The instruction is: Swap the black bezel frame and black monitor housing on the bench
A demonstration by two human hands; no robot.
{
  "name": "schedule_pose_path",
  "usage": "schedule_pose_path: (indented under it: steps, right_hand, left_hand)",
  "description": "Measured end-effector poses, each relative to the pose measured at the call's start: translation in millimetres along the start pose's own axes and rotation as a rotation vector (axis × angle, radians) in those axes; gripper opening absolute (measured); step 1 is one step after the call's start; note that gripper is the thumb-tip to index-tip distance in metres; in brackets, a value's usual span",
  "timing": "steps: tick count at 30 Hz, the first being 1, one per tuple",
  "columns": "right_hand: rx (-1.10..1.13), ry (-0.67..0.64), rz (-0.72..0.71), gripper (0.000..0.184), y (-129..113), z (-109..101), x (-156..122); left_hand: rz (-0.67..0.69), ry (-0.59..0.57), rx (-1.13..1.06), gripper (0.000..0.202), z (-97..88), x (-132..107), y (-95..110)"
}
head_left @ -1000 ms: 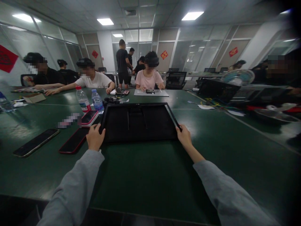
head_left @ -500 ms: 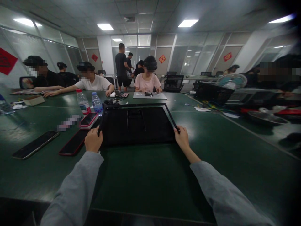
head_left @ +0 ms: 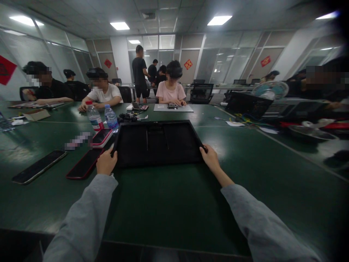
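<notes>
Half-curled left hand (head_left: 105,162) and right hand (head_left: 211,158) clamp opposite sides of a black rectangular plastic frame (head_left: 195,134) inside the near edge of the green table (head_left: 163,203).

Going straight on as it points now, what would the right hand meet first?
The right hand would likely meet the black frame whose right side it grips; depth beyond is unclear.

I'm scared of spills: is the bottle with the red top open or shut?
It looks shut: the red cap sits on top of the bottle. Whether it's screwed tight, I cannot tell.
</notes>
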State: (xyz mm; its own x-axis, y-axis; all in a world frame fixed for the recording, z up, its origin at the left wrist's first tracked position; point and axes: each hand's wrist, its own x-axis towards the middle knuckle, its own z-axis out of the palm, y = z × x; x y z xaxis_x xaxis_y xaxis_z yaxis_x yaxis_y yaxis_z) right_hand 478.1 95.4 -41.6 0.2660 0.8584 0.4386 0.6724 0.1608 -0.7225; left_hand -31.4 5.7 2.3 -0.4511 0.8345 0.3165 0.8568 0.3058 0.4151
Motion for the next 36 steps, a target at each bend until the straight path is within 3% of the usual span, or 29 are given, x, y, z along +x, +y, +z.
schedule_pose_path:
  steps: [16, 30, 33, 36]
  right_hand:
    - [0.006, -0.030, -0.033, 0.044, -0.1, -0.1, -1.9]
    - [-0.042, -0.043, -0.033, 0.041, -1.6, 1.6, -0.3]
    - [-0.054, -0.037, -0.052, 0.042, -2.7, 1.7, -1.4]
    - [-0.085, -0.034, -0.069, 0.043, -2.8, 2.1, -2.1]
  left_hand:
    - [0.005, 0.006, -0.054, 0.047, 7.4, 8.1, -8.1]
    - [-0.016, -0.058, -0.087, 0.056, 14.1, 12.2, -13.3]
    - [0.037, 0.011, -0.083, 0.054, 13.9, 9.3, -11.5]
    - [0.138, 0.208, -0.038, 0.049, 11.8, 3.1, -3.3]
